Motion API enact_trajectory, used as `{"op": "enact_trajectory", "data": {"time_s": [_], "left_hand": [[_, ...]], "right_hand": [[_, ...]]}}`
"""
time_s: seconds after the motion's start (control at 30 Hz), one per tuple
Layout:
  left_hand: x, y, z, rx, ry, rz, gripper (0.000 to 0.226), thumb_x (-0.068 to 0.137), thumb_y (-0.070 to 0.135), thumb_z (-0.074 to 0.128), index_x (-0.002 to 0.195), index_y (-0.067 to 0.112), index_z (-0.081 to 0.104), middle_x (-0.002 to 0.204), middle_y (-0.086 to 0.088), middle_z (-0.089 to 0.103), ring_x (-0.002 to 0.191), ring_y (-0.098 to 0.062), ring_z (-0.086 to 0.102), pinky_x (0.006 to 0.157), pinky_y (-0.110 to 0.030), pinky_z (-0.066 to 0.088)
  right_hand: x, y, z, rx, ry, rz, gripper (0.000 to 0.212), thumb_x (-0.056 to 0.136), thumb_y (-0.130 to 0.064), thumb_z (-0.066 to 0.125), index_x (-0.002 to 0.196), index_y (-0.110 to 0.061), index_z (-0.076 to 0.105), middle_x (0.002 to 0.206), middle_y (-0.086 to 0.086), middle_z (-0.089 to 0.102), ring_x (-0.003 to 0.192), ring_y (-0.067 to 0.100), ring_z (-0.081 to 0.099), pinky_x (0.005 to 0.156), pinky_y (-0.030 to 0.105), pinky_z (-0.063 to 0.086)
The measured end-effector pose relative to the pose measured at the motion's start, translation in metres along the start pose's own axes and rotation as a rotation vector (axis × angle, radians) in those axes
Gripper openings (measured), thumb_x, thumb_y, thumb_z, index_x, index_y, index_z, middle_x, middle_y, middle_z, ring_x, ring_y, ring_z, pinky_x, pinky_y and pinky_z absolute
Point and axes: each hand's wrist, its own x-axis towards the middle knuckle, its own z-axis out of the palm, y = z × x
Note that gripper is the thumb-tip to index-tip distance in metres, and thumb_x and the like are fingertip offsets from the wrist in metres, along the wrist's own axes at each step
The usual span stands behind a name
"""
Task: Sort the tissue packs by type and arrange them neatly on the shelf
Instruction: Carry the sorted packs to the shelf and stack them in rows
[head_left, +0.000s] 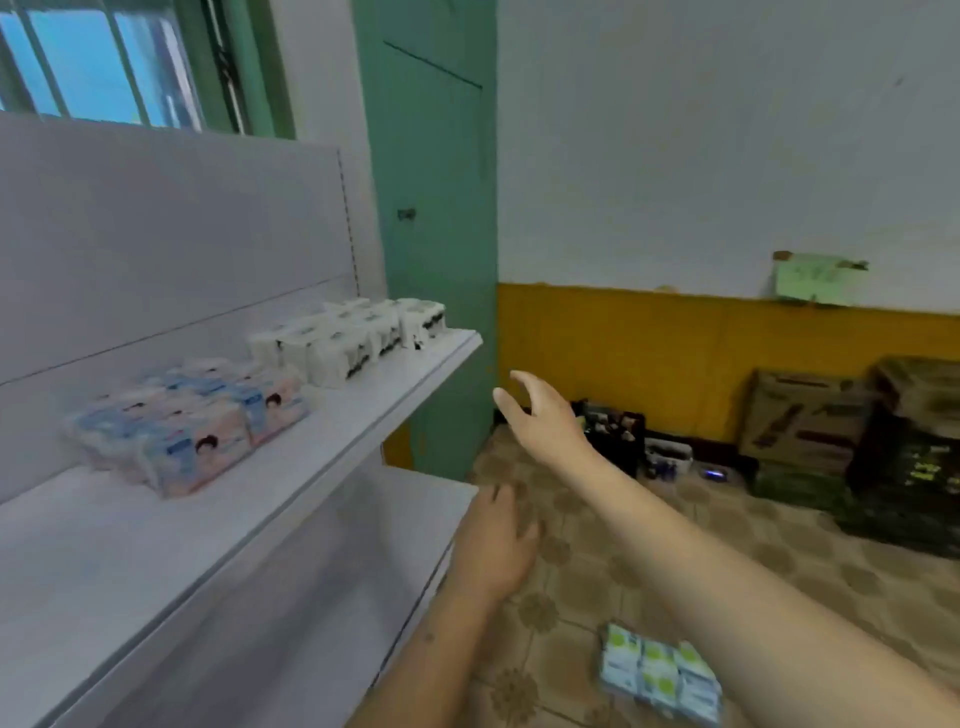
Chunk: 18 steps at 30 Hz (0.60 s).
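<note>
On the upper white shelf (363, 415) stand two groups of tissue packs: pink-and-blue packs (192, 426) with a face print at the left, and white packs (353, 338) with dark marks at the right end. A bundle of green-and-white tissue packs (660, 675) lies on the floor below my arms. My right hand (540, 410) hovers in the air just past the shelf's right end, fingers loosely spread, holding nothing. Lower down, my left hand (493, 545) hangs beside the edge of the lower shelf (405, 499), relaxed and empty. The picture is blurred by motion.
A green door (431, 208) stands behind the shelf's right end. Cardboard boxes (810, 415) and dark crates (914, 493) are stacked against the yellow-and-white wall at the right. Small dark items (618, 426) sit on the patterned floor by the wall.
</note>
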Motion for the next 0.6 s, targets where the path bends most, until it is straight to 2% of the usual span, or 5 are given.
{"op": "enact_trajectory", "data": {"time_s": [0.13,0.2,0.33,0.43,0.6], "left_hand": [[0.024,0.036,0.072,0.037,-0.149,0.044,0.045,0.093,0.040,0.048,0.132,0.018,0.050,0.127,-0.003,0.052,0.116,-0.022,0.053,0.096,-0.039,0.048],[0.036,0.047,0.107,0.059,-0.189,0.036,0.046,0.095,0.037,0.051,0.136,0.017,0.048,0.130,-0.002,0.050,0.118,-0.022,0.052,0.097,-0.036,0.047],[0.055,0.066,0.177,0.066,-0.299,0.027,0.049,0.096,0.033,0.052,0.142,0.017,0.045,0.137,-0.002,0.048,0.122,-0.020,0.051,0.097,-0.030,0.042],[0.072,0.084,0.236,0.057,-0.372,-0.040,0.050,0.098,0.036,0.049,0.145,0.018,0.043,0.140,-0.003,0.049,0.115,-0.020,0.055,0.094,-0.030,0.045],[0.090,0.101,0.313,0.011,-0.492,-0.118,0.050,0.098,0.037,0.050,0.144,0.019,0.043,0.142,-0.004,0.048,0.123,-0.020,0.051,0.097,-0.026,0.041]], "right_hand": [[-0.008,0.094,-0.058,-0.064,0.033,0.156,0.065,0.098,-0.058,0.039,0.150,-0.020,0.033,0.154,-0.002,0.036,0.139,0.017,0.038,0.110,0.036,0.036],[-0.010,0.145,-0.085,-0.096,0.033,0.230,0.063,0.099,-0.056,0.039,0.149,-0.018,0.036,0.153,-0.001,0.039,0.138,0.018,0.039,0.111,0.036,0.036],[-0.017,0.242,-0.124,-0.128,0.030,0.365,0.059,0.099,-0.054,0.040,0.144,-0.017,0.043,0.146,0.001,0.047,0.131,0.018,0.046,0.101,0.033,0.040],[-0.026,0.315,-0.145,-0.133,0.007,0.469,0.060,0.099,-0.052,0.041,0.144,-0.012,0.044,0.147,0.006,0.047,0.135,0.023,0.043,0.108,0.035,0.035],[-0.045,0.413,-0.158,-0.084,-0.036,0.651,0.059,0.100,-0.049,0.041,0.146,-0.011,0.041,0.149,0.007,0.044,0.136,0.025,0.042,0.110,0.034,0.034]]}}
